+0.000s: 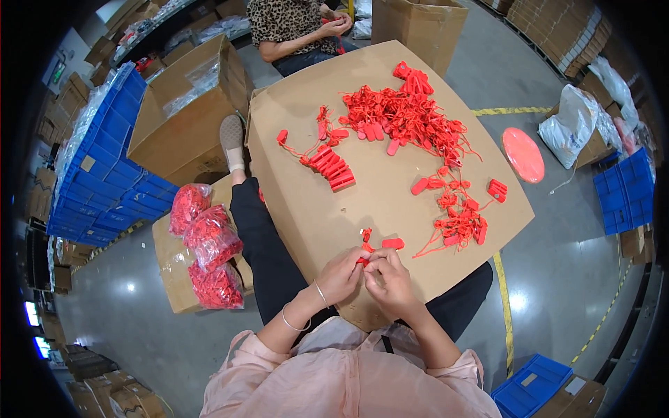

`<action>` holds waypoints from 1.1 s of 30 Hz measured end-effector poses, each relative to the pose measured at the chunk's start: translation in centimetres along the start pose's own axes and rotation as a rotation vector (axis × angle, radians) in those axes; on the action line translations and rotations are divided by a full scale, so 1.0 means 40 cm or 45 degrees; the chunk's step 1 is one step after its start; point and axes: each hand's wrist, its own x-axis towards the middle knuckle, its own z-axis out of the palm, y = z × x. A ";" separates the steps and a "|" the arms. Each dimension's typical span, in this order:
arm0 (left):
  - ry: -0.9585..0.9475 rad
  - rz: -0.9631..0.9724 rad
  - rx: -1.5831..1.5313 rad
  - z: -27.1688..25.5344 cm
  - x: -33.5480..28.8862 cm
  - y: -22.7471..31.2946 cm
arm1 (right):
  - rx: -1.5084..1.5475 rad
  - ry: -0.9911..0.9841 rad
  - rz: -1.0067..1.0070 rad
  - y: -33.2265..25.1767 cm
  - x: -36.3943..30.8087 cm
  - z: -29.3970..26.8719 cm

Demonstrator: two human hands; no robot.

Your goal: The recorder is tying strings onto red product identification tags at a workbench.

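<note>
My left hand (pixel 339 273) and my right hand (pixel 390 282) meet at the near edge of a cardboard-topped work surface (pixel 376 198). Both have fingers pinched on a red cord (pixel 366 246), most of it hidden by the fingers. Just beyond my right hand lies a small red oblong plastic piece (pixel 393 244), apparently on that cord. Farther off is a big heap of red corded pieces (pixel 401 115). A neat row of red pieces (pixel 331 167) sits left of centre, and a smaller tangle of them (pixel 456 226) lies to the right.
Clear bags of red pieces (pixel 214 237) rest on a low carton (pixel 167 261) at my left. Beyond stand an open carton (pixel 191 104) and blue crates (pixel 104 167). A co-worker (pixel 300 31) sits across. A red round stool (pixel 523 155) is at right.
</note>
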 end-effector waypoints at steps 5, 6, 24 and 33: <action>-0.101 0.194 0.181 -0.017 0.026 0.011 | 0.499 -0.086 0.074 0.017 -0.003 -0.022; -0.100 0.145 0.156 -0.018 0.028 0.016 | 0.614 -0.083 0.052 0.024 0.000 -0.022; -0.054 -0.195 -0.867 0.041 0.045 -0.027 | 1.676 0.013 0.566 0.009 0.012 -0.061; -0.234 -0.509 -1.071 0.006 0.044 -0.021 | 1.606 0.332 0.583 0.036 0.031 -0.109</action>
